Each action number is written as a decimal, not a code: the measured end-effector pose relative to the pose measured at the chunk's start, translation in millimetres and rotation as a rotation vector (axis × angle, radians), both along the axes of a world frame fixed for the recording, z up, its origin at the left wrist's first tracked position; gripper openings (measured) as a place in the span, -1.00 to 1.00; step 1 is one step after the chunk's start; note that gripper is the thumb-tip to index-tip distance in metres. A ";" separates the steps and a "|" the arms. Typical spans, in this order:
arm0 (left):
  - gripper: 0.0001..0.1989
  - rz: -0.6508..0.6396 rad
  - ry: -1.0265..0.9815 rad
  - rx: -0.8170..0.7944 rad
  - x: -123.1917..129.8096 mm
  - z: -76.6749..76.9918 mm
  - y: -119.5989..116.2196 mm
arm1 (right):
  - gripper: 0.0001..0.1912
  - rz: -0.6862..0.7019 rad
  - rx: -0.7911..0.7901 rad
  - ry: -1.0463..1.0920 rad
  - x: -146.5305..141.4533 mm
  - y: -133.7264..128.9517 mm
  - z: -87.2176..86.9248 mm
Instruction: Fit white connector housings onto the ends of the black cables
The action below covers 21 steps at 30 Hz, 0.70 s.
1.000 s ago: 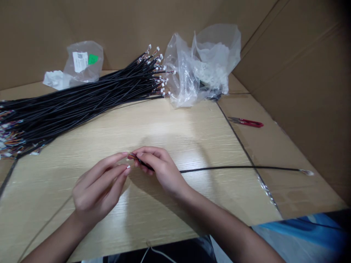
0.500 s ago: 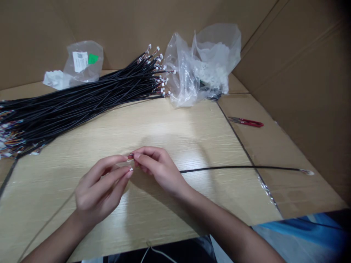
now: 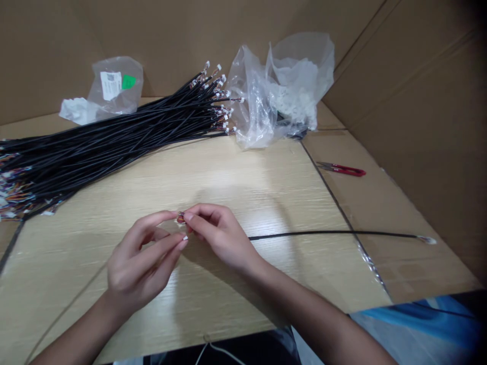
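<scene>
Left hand (image 3: 142,263): thumb and a lower finger pinch a small white piece (image 3: 185,238) at their tips; the index finger reaches out above it and touches the coloured wires at the cable's near end
Right hand (image 3: 218,228): fingers closed on the black cable (image 3: 300,233) at its near end, thumb pressed over the coloured wires (image 3: 181,218); the remaining fingers curl underneath, partly hidden
Black cable: its near end lies between the two hands, above the middle of the bench (image 3: 236,167); it emerges from behind the right wrist and runs to the right, across the dark seam, onto the cardboard; its far end (image 3: 426,239) shows pale wires and a whitish tip, too small to make out
White piece: just below the coloured wires, apart from them; its exact shape is too small to tell
Cable bundle (image 3: 125,126): many black cables heaped across the left and back of the bench; white connectors (image 3: 224,111) at the right ends, multicoloured wires at the left ends
Labelled bag (image 3: 133,99): clear plastic, behind the bundle, bearing a white label and a green sticker
Clear bags (image 3: 253,101): right of the bundle; one holds a mass of white material (image 3: 294,96)
Thread snips (image 3: 344,170): red-handled, on the cardboard to the right, blades pointing left
</scene>
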State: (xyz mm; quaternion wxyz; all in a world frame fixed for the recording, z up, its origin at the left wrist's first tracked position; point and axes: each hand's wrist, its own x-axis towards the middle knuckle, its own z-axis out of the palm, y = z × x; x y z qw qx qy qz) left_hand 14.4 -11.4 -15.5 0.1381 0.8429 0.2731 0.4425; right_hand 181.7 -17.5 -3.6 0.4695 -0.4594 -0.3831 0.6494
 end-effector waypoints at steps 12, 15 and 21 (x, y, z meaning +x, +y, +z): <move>-0.83 0.029 -0.002 0.007 2.5 4.0 0.6 | -0.96 -0.005 -0.030 0.104 -0.7 -0.5 -1.9; -0.85 0.042 -0.012 0.003 3.4 3.7 0.3 | -0.87 -0.010 -0.044 0.136 -2.4 -0.8 -3.2; -0.84 0.055 -0.018 0.002 3.7 1.2 -0.8 | -0.76 -0.032 -0.108 0.176 -3.1 0.4 -1.0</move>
